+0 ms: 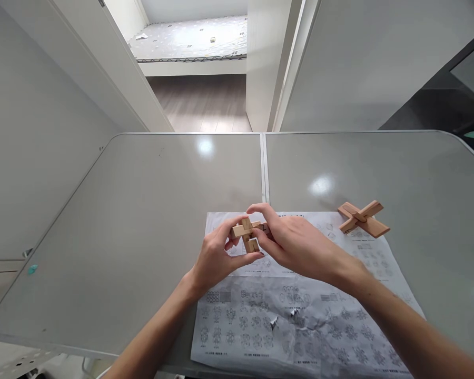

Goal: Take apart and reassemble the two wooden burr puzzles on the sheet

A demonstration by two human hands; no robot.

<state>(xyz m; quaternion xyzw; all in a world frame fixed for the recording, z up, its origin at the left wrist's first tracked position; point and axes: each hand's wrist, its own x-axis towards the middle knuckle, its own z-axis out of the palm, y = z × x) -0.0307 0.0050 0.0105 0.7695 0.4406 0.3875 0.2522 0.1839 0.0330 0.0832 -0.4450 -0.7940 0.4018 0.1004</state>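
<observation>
Between my two hands is a small wooden burr puzzle (246, 228) of crossing notched sticks, held above a printed sheet. My left hand (217, 247) grips it from the left, the thumb under its lower end and the fingers behind its left side. From the right, my right hand (280, 231) pinches a stick that juts out on that side, with the index finger raised over the top. The fingers hide part of the puzzle. Under both hands lies the creased instruction sheet (256, 295), printed with rows of puzzle diagrams and torn in two small spots.
A second wooden puzzle of crossed flat pieces (364, 219) rests on the sheet's upper right edge. The grey folding table (142, 221) has a centre seam (264, 168). Beyond its far edge are a doorway and a bed (193, 39).
</observation>
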